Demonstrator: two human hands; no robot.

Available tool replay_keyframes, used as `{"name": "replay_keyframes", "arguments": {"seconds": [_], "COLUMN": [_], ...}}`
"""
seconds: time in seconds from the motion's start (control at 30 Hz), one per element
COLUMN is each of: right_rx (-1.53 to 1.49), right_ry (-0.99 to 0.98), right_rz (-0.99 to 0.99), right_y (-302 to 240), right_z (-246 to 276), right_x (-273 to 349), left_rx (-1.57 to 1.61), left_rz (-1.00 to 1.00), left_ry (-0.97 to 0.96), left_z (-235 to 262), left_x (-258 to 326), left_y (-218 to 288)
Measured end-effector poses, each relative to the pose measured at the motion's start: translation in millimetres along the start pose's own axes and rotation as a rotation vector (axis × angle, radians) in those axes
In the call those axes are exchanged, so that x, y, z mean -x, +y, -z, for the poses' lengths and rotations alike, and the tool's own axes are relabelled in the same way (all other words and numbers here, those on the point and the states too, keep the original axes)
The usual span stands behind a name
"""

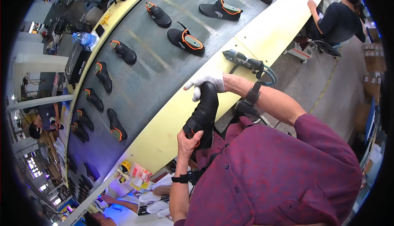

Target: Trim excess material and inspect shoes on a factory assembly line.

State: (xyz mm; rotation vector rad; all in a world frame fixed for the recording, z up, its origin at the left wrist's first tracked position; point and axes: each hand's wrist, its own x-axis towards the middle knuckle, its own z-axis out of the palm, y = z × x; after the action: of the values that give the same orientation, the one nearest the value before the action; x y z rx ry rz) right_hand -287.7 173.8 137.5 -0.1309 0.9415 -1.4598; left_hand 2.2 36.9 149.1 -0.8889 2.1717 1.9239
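Note:
A black shoe (204, 109) with orange trim near its opening is held upright in front of me, toe up. My bare left hand (188, 143) grips it around the heel, thumb across the opening. At the toe, my right hand (208, 82) in a white glove wraps over the tip, with some fingers reaching past it to the left. Just beyond the right wrist lies a dark handheld tool (242, 60) with a hose, on the yellow ledge (162, 142).
Several black shoes, such as one low shoe (185, 41), stand along the grey conveyor belt (143, 82). A co-worker (338, 23) sits at the far right. Yellow and red papers (139, 174) and pale shoe shapes (156, 205) lie lower left. A water bottle (84, 39) stands across the belt.

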Motion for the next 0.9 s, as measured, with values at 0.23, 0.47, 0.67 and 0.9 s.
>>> {"name": "replay_keyframes", "arguments": {"seconds": [0.23,0.47,0.67,0.9], "right_rx": [-0.793,-0.456,-0.404,-0.036], "right_ry": [-0.640,0.095,0.294,0.373], "right_rz": [-0.103,0.129,0.015,0.028], "right_y": [52.6,33.9,53.4,68.0], "right_z": [-14.9,-21.5,-31.2,-31.4], "right_x": [-13.0,38.0,10.1,1.6], "left_rx": [0.241,0.320,0.086,1.048], "left_rz": [0.112,0.011,-0.058,0.277], "left_ry": [-0.147,0.084,0.007,-0.227], "left_z": [14.8,-10.3,-22.7,-62.9], "left_x": [1.5,-6.0,-7.3,-11.3], "left_y": [28.4,49.3,18.0,4.1]}}
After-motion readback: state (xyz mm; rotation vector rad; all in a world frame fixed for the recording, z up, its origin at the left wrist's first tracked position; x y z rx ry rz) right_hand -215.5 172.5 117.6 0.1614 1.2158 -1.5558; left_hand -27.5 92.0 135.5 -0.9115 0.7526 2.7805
